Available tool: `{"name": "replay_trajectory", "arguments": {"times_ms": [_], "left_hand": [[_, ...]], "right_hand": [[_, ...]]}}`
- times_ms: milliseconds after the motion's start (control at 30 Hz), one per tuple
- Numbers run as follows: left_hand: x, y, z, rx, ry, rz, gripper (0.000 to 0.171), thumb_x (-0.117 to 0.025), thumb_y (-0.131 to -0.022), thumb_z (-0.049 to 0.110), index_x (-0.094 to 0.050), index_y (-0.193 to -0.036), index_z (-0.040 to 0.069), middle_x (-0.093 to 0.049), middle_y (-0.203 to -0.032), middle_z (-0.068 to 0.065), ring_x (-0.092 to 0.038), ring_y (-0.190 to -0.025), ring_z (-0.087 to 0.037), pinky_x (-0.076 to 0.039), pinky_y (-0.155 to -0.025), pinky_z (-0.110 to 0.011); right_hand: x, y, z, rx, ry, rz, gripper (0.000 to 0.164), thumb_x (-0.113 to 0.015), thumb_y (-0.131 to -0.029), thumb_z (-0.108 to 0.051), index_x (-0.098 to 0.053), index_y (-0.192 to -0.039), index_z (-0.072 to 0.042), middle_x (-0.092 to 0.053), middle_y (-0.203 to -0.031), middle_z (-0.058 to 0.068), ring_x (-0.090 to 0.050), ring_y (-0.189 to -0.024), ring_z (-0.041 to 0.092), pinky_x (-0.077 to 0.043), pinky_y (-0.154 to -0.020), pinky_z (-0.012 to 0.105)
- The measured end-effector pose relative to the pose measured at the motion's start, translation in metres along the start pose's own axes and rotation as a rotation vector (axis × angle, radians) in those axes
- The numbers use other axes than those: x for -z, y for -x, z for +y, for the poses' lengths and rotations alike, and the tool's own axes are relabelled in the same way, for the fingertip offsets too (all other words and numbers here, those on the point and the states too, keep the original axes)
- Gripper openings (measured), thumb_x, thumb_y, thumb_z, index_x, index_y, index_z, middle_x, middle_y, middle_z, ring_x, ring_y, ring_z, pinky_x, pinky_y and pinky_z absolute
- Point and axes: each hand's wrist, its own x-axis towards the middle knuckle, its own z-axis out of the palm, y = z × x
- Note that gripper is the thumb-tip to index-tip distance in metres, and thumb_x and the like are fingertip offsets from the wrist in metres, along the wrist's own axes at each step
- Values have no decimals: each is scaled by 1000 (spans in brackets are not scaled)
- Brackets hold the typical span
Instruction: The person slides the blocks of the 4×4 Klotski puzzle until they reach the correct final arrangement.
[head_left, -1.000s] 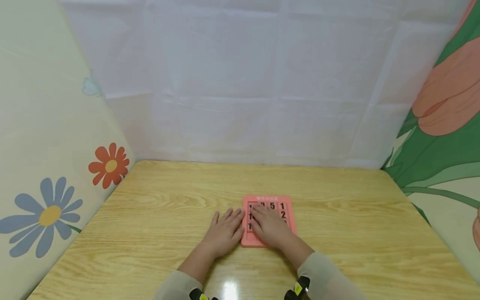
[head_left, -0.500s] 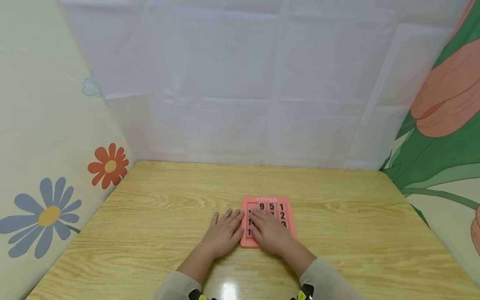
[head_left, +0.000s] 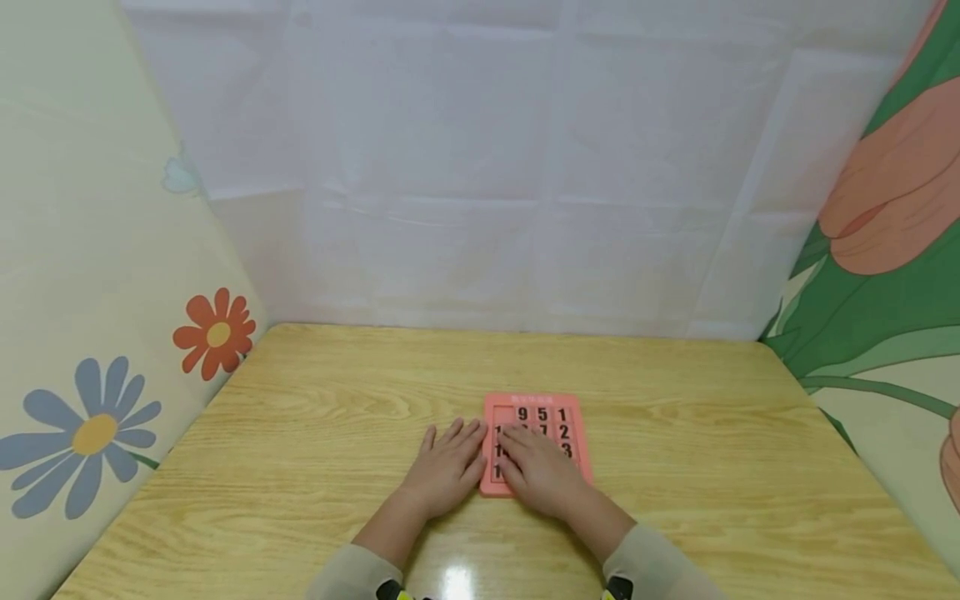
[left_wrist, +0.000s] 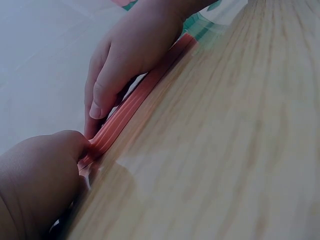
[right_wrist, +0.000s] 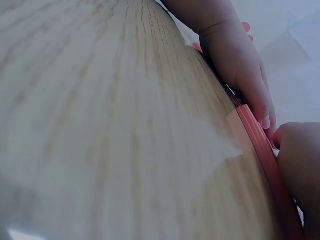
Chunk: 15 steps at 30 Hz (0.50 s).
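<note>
A pink sliding number puzzle (head_left: 532,400) with black-numbered tiles lies flat on the wooden table. Its upper left cell shows bare pink, and tiles reading 9, 5 and 1 fill the rest of that top row. My right hand (head_left: 543,471) lies over the middle of the tiles, fingertips on the left columns, fingers fairly straight; it hides several numbers. Along the puzzle's left edge rests my left hand (head_left: 444,471), palm down with its fingers extended. In the left wrist view the puzzle's side (left_wrist: 132,102) shows as a ridged pink edge between both hands.
The wooden table (head_left: 337,392) spreads out on all sides of the puzzle. A white sheet (head_left: 450,167) hangs behind it. Panels printed with flowers stand at the left (head_left: 75,250) and right (head_left: 885,333).
The left column of tiles has slid toward me, uncovering the top left cell. My right hand has moved slightly nearer with it, while my left hand stays at the puzzle's edge.
</note>
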Motion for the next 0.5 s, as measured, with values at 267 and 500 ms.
{"name": "replay_trajectory", "arguments": {"times_ms": [267, 500], "left_hand": [[-2, -1, -2, -2, -5, 3, 51, -41, -104, 33, -41, -150, 9, -38, -157, -9, -27, -149, -34, -11, -121, -62], [-1, 0, -1, 2, 0, 5, 52, -41, -104, 33, -40, -150, 10, -38, -157, -10, -27, -149, -34, -10, -121, -62]], "right_hand": [[-2, 1, 1, 10, -17, 22, 49, -40, -104, -32, -47, -146, -8, -42, -155, 8, -37, -145, 26, -31, -119, 46], [-1, 5, 8, -39, -66, 80, 48, -43, -103, -30, -49, -144, -6, -45, -153, 10, -39, -144, 29, -29, -120, 46]]}}
